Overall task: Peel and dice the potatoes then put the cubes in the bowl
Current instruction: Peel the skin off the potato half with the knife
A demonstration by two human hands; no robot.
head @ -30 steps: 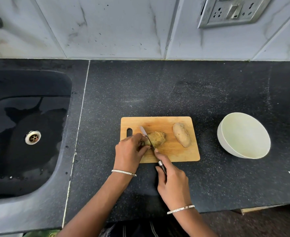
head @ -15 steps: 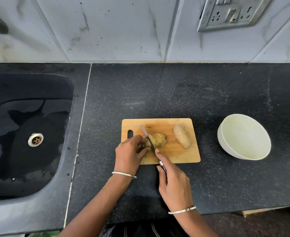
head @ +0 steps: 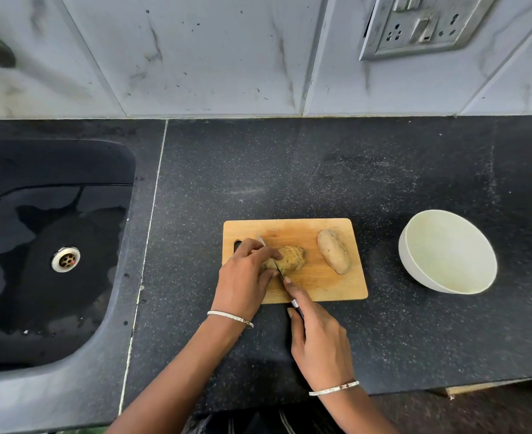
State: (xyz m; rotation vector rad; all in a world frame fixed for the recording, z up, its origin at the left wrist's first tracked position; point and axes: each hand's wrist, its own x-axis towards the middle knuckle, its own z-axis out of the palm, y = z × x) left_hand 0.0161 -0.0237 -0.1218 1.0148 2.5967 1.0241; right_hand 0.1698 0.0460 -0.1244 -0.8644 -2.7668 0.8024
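Observation:
A wooden cutting board (head: pixel 321 286) lies on the black counter. On it sits a peeled, scored potato (head: pixel 291 260), with cut lines across its top. My left hand (head: pixel 246 277) grips the potato's left end, fingers curled over it. My right hand (head: pixel 318 336) holds a knife (head: pixel 278 268) by its handle, forefinger along the spine; the blade runs into the potato beside my left fingers and its tip shows past them. A second potato (head: pixel 333 255), whole and unpeeled, lies at the board's right. A pale empty bowl (head: pixel 446 252) stands to the right of the board.
A black sink (head: pixel 51 245) with a metal drain takes up the left side. Behind the counter rises a tiled wall with a socket plate (head: pixel 421 23) at the upper right. The counter's front edge runs just below my wrists.
The knife blade has moved further into the potato, closer to my left fingers. Both hands otherwise stay in place; the view has shifted slightly.

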